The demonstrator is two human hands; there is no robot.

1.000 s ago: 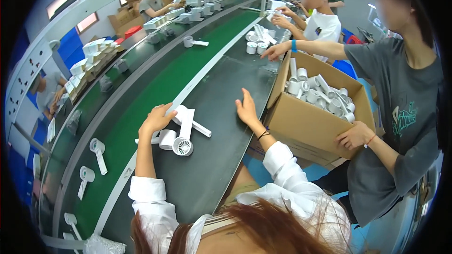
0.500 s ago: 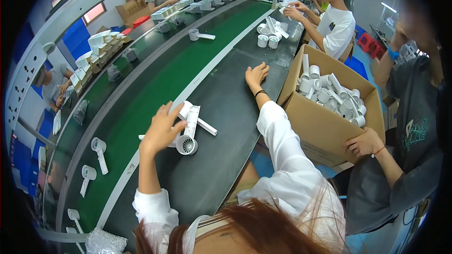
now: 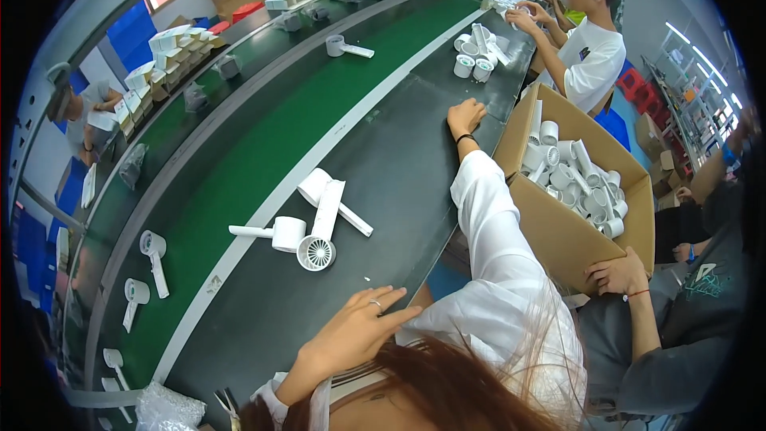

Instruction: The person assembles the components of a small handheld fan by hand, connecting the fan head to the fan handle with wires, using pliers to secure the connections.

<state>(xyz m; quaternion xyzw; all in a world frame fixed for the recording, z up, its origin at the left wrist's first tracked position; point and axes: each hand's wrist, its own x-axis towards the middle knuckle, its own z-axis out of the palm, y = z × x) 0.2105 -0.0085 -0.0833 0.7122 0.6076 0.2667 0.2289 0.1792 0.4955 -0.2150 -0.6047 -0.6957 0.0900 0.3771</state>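
My left hand [image 3: 355, 326] hovers over the near edge of the dark work surface [image 3: 383, 183], close to my body. Its fingers are stretched and hold nothing; a ring is on one. Farther off to the right, my right hand [image 3: 466, 118] is at the work surface, its fingers bent and partly hidden behind its back. A black band circles that wrist. Left of centre lie three white handheld fans: one with its round grille [image 3: 321, 253] facing up, one on its side [image 3: 288, 234], and one [image 3: 314, 184] partly under the first one's handle. Neither hand touches them.
A cardboard box [image 3: 550, 227] full of white fan parts [image 3: 586, 179] stands at right, steadied by another person's hand [image 3: 618, 274]. More fans [image 3: 477, 52] cluster at the far end near a co-worker. A green belt [image 3: 263, 144] carries several fans on the left.
My left hand has drawn back from the three fans toward my body. My right hand has shifted slightly right, its fingers more bent. The person at right has leaned lower.
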